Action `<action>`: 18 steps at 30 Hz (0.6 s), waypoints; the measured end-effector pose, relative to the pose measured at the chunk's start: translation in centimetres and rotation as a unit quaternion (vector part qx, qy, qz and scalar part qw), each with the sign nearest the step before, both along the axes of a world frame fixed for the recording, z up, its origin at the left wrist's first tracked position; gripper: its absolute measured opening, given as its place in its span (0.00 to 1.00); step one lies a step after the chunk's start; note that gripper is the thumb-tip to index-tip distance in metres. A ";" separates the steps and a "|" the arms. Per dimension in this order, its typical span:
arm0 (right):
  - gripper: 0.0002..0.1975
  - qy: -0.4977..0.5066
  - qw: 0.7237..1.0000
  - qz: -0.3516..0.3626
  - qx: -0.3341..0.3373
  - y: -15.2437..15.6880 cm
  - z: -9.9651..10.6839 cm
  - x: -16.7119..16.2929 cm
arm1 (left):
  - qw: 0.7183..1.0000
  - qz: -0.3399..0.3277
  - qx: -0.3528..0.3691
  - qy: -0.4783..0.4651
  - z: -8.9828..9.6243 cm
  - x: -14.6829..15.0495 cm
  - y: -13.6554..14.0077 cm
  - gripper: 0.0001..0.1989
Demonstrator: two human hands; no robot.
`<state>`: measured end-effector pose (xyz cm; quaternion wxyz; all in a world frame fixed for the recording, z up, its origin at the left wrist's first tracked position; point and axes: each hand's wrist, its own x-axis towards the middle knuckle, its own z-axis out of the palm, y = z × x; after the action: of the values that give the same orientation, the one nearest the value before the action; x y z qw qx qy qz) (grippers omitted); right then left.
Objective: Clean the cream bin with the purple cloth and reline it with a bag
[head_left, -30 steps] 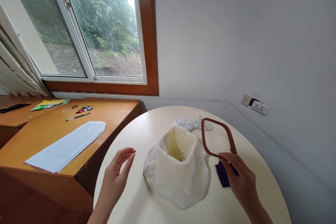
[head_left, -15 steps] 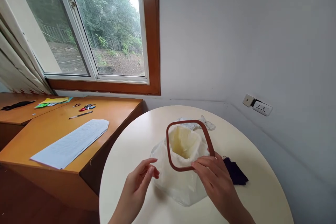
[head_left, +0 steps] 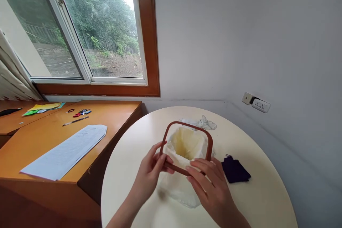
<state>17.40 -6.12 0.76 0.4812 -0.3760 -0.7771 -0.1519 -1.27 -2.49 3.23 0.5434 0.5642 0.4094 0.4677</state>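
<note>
Above a bin lined with a white plastic bag (head_left: 194,145), both hands hold a brown, rounded-square rim (head_left: 187,124). My left hand (head_left: 153,169) grips the rim's left near corner between thumb and fingers. My right hand (head_left: 212,183) is closed on its right near corner, fingers over the front bar. The rim is tilted and appears apart from the bin, whose bag-covered mouth shows pale yellow inside. The bag's loose skirt (head_left: 184,196) spreads over the near side of the bin, partly hidden by my hands.
The round cream table (head_left: 128,167) also carries a dark folded cloth (head_left: 235,170) at right and a crumpled clear plastic bag (head_left: 207,124) behind the bin. On the wooden desk (head_left: 117,108) at left lie papers (head_left: 66,153), a pen (head_left: 75,121) and keys (head_left: 81,112).
My left hand has moved right and up and taken hold of the rim. The rim has turned and tilted a little. The view has shifted slightly right.
</note>
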 end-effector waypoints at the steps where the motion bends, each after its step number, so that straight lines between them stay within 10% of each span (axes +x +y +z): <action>1: 0.14 0.008 1.000 -0.012 0.006 0.1 0.1 0.4 | 1.000 0.003 0.011 0.016 0.3 -0.2 0.9 0.20; 5: 0.18 0.068 0.995 -0.067 -0.015 1.3 1.4 1.9 | 0.992 -0.002 0.053 0.115 2.0 -0.6 4.5 0.19; 11: 0.25 0.115 0.961 -0.086 -0.235 4.3 4.1 2.5 | 0.947 -0.058 0.169 0.266 4.5 0.5 8.8 0.18; 18: 0.27 0.081 0.930 -0.134 -0.333 7.4 2.7 2.4 | 0.915 -0.092 0.195 0.341 3.8 2.7 13.2 0.18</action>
<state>19.78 1.25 3.49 0.3648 -0.6265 -0.6836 0.0839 1.39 10.67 7.03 0.2905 0.8194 0.4170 0.2652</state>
